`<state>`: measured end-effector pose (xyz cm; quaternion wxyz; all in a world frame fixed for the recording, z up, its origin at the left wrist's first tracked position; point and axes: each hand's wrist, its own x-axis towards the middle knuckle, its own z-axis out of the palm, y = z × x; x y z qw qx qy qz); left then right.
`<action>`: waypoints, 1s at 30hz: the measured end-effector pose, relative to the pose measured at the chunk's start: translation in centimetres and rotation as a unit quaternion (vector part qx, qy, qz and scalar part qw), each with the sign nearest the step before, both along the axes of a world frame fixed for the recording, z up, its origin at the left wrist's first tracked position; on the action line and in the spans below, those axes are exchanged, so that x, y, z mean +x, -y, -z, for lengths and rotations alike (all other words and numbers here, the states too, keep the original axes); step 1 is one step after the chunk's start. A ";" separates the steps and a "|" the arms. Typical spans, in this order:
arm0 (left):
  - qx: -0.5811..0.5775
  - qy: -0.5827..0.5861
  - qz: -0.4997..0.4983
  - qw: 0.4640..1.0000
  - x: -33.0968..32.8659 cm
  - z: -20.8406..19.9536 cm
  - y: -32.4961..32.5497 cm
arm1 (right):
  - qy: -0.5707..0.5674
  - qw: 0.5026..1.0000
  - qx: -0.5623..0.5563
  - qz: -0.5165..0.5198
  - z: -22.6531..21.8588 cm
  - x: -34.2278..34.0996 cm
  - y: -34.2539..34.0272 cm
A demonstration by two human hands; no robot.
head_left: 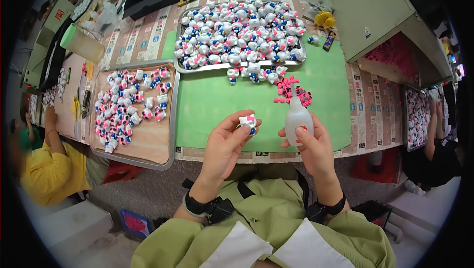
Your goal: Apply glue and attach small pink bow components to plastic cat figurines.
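Between the thumb and fingers of my left hand (226,142) is a small white figurine (248,121) with a pink bow and a blue lower part. My right hand (312,144) is wrapped round a translucent white squeeze bottle (299,119), held upright with its narrow nozzle up. Both hands are over the near edge of the green mat (222,100), the bottle to the right of the figurine and apart from it. Just beyond the nozzle lies a pile of small pink pieces (285,89). A short row of figurines (255,74) stands behind that, along the tray's front.
A metal tray (185,67) heaped with figurines stands at the back. Another tray (171,115), at left, holds more figurines with dark-marked pink pieces. A grey cabinet (377,19) is at back right. Co-workers sit on both sides, one in a yellow shirt (47,174) at left.
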<state>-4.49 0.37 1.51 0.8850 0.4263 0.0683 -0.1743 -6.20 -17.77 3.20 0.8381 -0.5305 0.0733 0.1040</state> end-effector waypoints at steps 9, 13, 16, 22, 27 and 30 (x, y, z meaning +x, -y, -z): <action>0.035 0.003 -0.014 0.999 -0.3 -0.9 0.3 | 0.077 0.987 -0.124 0.062 -1.4 -1.3 -0.3; 0.044 0.001 -0.001 0.999 -0.5 -1.2 0.3 | 0.213 0.957 -0.156 0.118 -1.9 -1.1 -0.8; 0.055 0.007 0.009 0.998 -0.6 -1.2 0.1 | 0.294 0.915 -0.239 0.142 -1.9 -1.1 -0.9; 0.050 0.010 0.001 0.999 -0.7 -1.3 0.3 | 0.360 0.878 -0.291 0.119 -2.0 -1.4 -0.5; 0.026 0.007 -0.003 1.000 -0.9 -1.5 0.1 | 0.350 0.881 -0.298 0.113 -1.8 -1.6 -0.5; 0.034 0.010 -0.002 0.999 -1.0 -1.6 0.2 | 0.352 0.885 -0.282 0.119 -1.8 -1.6 -0.7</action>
